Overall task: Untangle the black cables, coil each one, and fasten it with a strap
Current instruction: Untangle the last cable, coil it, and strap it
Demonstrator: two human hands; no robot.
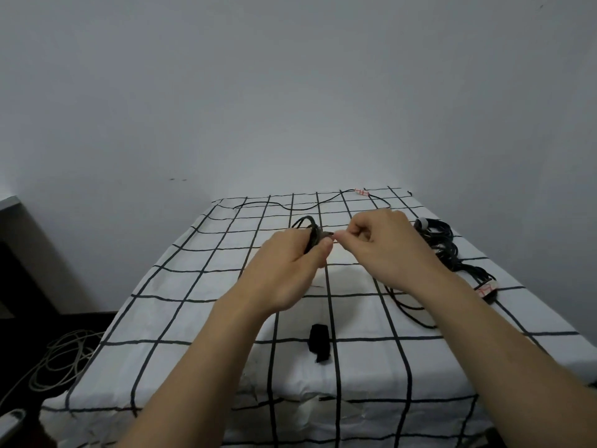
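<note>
My left hand [287,263] grips a coiled black cable [307,225] held above the middle of the table. A strap [325,235] runs around that coil, and my right hand [381,244] pinches its free end between thumb and forefinger. To the right lies a tangled heap of black cables [442,244] with a white tag. One loose black cable [290,205] stretches along the far edge. A small roll of black straps [319,345] sits near the front of the table.
The table wears a white cloth with a black grid [181,318]. A red-and-white label [486,288] lies at the right edge, another one [361,192] at the far edge. Grey cable loops [61,360] lie on the floor at the left.
</note>
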